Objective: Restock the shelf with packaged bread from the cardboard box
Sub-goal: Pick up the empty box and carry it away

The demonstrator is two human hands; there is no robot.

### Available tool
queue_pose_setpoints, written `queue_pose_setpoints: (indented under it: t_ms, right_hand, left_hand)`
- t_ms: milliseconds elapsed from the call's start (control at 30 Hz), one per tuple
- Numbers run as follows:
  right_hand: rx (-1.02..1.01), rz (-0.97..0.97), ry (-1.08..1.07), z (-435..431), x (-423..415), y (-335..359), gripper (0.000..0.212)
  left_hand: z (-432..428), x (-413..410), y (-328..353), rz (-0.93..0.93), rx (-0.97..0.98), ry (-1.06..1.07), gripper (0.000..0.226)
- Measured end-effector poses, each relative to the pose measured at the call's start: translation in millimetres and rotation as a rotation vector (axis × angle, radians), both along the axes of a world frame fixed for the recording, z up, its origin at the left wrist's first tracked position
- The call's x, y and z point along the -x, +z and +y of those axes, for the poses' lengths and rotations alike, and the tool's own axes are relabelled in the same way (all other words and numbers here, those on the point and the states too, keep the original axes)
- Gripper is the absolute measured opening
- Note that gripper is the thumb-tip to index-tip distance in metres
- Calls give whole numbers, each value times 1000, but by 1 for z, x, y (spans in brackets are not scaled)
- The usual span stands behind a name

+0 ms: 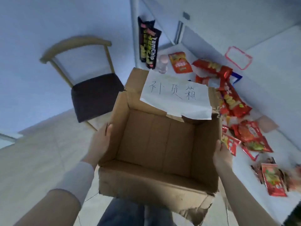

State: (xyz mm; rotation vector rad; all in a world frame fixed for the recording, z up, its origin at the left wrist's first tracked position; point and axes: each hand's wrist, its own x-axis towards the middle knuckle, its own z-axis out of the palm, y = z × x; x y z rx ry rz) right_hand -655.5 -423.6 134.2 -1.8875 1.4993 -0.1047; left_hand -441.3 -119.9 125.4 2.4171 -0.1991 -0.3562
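Pale floor (40, 152) runs across the left of the room, and a wooden chair (91, 82) with a dark seat stands at far left against the wall. On the right, a white surface (276, 88) carries a scatter of red snack packets (231, 98), two tall black chip packs (149, 46) standing at the far end, a small clear bottle (162, 63) and a pink-rimmed lid (238, 57). Front and centre is the cardboard box (156, 144), open-topped and showing nothing inside but its bare brown bottom. A white paper sheet (175, 97) with handwritten characters lies over its far flap. Its long axis runs left to right, opening facing up. The left hand (101, 141) presses flat on the left wall, fingers wrapped at the rim; the right hand (223, 154) clasps the right wall. The box is held between them, beside the white surface.
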Motion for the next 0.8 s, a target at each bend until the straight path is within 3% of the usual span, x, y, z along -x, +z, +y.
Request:
queue_pose_setpoints:
  t_ms: [300, 533, 800]
  right_hand:
    - [84, -156, 375, 41, -264, 6, 46]
    - [120, -195, 508, 58, -415, 10, 44]
    - [25, -161, 589, 48, -580, -22, 47]
  left_hand:
    - [96, -139, 11, -90, 53, 373, 39]
    - [125, -247, 6, -75, 58, 495, 40]
    - [113, -367, -31, -38, 75, 636, 41]
